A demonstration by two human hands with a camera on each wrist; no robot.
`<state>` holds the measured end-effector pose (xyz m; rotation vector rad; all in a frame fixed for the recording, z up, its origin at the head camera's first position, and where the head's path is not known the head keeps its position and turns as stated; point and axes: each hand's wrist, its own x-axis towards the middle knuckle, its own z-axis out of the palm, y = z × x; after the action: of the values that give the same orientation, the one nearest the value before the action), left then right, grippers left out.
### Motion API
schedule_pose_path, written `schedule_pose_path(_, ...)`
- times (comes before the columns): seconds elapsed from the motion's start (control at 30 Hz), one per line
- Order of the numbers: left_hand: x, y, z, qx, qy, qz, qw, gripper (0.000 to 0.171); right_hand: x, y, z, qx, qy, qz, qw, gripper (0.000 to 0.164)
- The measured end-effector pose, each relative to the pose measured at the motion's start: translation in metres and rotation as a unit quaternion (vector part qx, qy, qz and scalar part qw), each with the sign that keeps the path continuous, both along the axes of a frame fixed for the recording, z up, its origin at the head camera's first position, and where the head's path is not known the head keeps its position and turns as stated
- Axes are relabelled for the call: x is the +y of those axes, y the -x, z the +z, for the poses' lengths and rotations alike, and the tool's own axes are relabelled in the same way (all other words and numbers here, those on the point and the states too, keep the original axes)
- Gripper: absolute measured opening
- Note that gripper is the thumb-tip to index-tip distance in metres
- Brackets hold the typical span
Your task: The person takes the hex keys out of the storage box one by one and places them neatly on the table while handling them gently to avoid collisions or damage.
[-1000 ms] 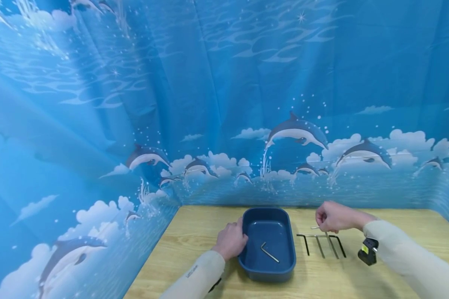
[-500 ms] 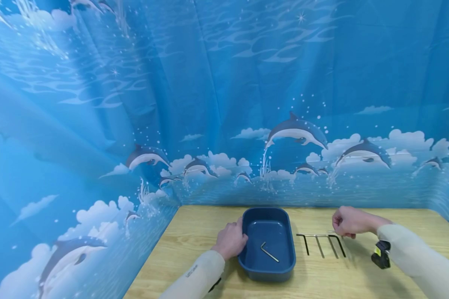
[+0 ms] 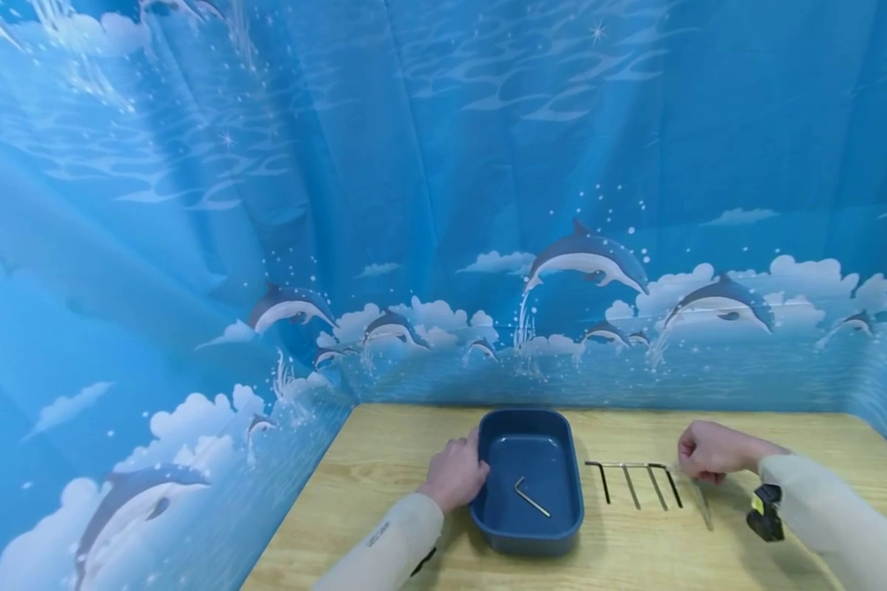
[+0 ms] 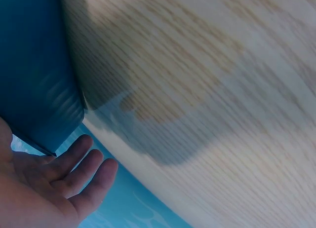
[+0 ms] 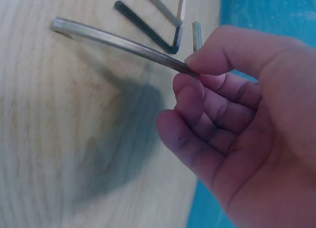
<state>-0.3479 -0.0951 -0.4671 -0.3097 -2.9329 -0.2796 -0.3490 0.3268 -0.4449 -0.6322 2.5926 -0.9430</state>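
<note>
My right hand (image 3: 717,451) pinches a silver hex key (image 5: 118,43) between thumb and fingertips near its bend. The key's long arm points toward the front of the table, at the right end of a row of hex keys. In that row, black hex keys (image 3: 604,484) and silver ones (image 3: 631,487) lie side by side. A blue rectangular container (image 3: 528,543) stands left of the row, with one hex key (image 3: 532,498) lying inside it. My left hand (image 3: 454,474) grips the container's left rim; its other fingers extend loosely in the left wrist view.
The light wood-grain table (image 3: 369,476) carries the container and the keys. Behind and to the left hangs a blue curtain (image 3: 429,205) printed with dolphins, meeting the table's back edge. A black wrist device (image 3: 765,513) hangs below the right sleeve.
My right hand has moved right with the hex key, from above the row to its right end, and lower toward the table. My left hand and the container have stayed put.
</note>
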Motion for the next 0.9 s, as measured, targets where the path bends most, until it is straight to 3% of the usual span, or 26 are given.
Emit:
schedule_pose_path(0.3, 0.0, -0.001, 0.002, -0.003, -0.001, -0.003, 1.0, 0.059, 0.008, 0.005, -0.013, 0.009, -0.028, -0.048, 0.998, 0.009)
schedule_pose_path(0.53, 0.0, 0.001, 0.001, -0.002, 0.003, -0.001, 1.0, 0.06, 0.011, 0.007, -0.019, 0.043, -0.045, -0.08, 0.995, 0.007)
schedule_pose_path(0.9, 0.001, 0.0, 0.001, -0.009, 0.004, 0.002, 0.9999, 0.06, 0.007, 0.014, -0.034, 0.065, -0.08, -0.14, 0.985, 0.008)
